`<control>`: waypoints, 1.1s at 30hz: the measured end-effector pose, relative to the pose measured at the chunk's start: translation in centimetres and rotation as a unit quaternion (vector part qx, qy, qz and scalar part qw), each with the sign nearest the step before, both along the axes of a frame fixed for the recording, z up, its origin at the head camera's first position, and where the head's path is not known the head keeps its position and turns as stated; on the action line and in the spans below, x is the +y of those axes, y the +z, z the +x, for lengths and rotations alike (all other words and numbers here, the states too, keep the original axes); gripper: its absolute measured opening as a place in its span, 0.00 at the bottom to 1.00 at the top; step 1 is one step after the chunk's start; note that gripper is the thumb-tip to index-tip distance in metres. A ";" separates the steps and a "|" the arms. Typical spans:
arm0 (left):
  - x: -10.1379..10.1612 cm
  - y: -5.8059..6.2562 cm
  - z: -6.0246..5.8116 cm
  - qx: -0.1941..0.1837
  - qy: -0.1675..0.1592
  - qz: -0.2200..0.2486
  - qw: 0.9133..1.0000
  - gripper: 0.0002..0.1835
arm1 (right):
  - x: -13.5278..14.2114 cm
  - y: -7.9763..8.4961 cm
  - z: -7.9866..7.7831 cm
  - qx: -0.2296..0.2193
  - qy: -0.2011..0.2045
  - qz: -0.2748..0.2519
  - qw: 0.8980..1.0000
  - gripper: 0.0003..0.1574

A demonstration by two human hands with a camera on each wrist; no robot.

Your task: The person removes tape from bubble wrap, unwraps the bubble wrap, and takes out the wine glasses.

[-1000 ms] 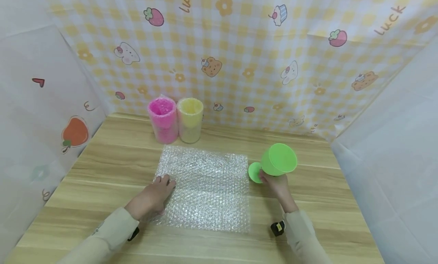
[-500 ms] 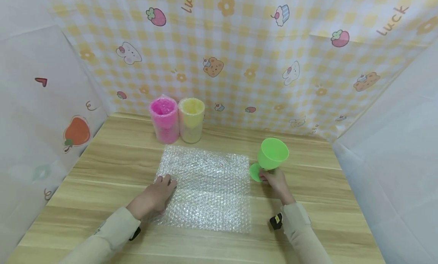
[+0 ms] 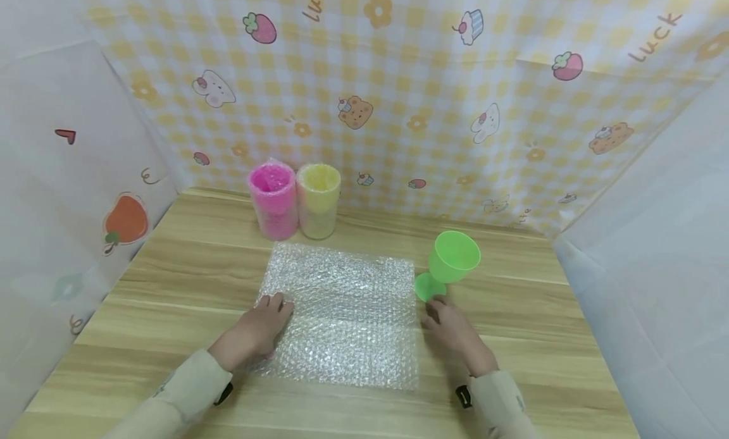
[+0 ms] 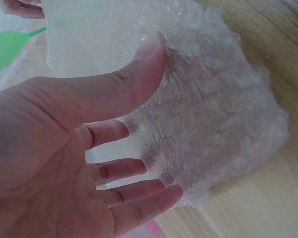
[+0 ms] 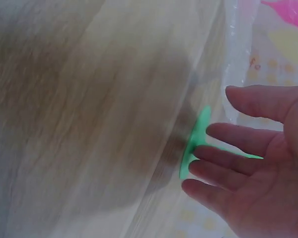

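Note:
My left hand rests on the left edge of a sheet of clear bubble wrap spread on the wooden table. In the left wrist view its fingers are fairly straight, several fingertips show behind the wrap, and the thumb stands apart in front of it. A bright green plastic goblet stands on its round foot just off the sheet's right edge. Close to that foot is my right hand, holding nothing. The right wrist view shows its fingers extended beside the goblet's foot, overlapping it; contact cannot be told.
Behind the sheet, a pink cup wrapped in bubble wrap and a yellow wrapped cup stand side by side. A checked cloth hangs at the table's back. White cloth walls stand left and right.
The right hand has set the green goblet a little to the left, let go of its stem and drawn back toward the front. The left hand and bubble wrap have hardly moved.

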State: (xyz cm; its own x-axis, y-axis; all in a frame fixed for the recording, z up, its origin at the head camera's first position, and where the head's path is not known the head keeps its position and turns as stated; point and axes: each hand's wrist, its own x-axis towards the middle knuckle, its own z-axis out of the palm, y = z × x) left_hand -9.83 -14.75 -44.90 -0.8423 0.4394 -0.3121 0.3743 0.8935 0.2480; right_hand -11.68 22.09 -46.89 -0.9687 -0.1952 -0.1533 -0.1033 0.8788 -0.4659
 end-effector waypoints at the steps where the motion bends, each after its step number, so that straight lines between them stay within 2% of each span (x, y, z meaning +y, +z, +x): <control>1: 0.0 0.0 0.0 0.001 0.000 0.000 1.000 0.41 | -0.1 0.0 0.0 -0.005 0.000 0.009 1.000 0.29; 5: 0.0 0.0 0.1 0.002 -0.003 -0.002 1.000 0.41 | -0.4 -0.2 -0.6 -0.003 0.017 0.031 0.999 0.29; 12: 0.0 -0.3 0.1 0.009 -0.003 -0.008 1.000 0.42 | -0.5 0.0 -3.7 0.017 0.064 0.066 0.996 0.20; 17: -0.1 -0.5 0.0 0.009 -0.001 -0.010 1.000 0.41 | -0.4 0.3 -6.1 -0.011 0.079 0.087 0.993 0.25; 23: 0.0 -0.7 -0.1 0.012 0.003 -0.019 1.000 0.40 | -0.5 1.0 -8.6 -0.057 0.065 0.095 0.992 0.28; 29: 0.2 -0.6 -0.1 0.013 0.001 -0.023 1.000 0.41 | -0.5 1.5 -10.6 -0.084 0.060 0.116 0.988 0.25; 33: 0.3 -0.6 -0.1 0.013 0.005 -0.025 1.000 0.41 | -0.5 1.4 -11.6 -0.098 0.073 0.128 0.984 0.30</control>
State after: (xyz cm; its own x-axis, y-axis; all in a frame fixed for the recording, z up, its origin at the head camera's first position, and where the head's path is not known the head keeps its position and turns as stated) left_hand -9.91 -14.43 -45.49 -0.8546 0.4159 -0.3110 0.3719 0.9081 0.1924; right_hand -23.28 21.61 -45.50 -0.8801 -0.2602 -0.3970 -0.1665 0.9525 -0.2551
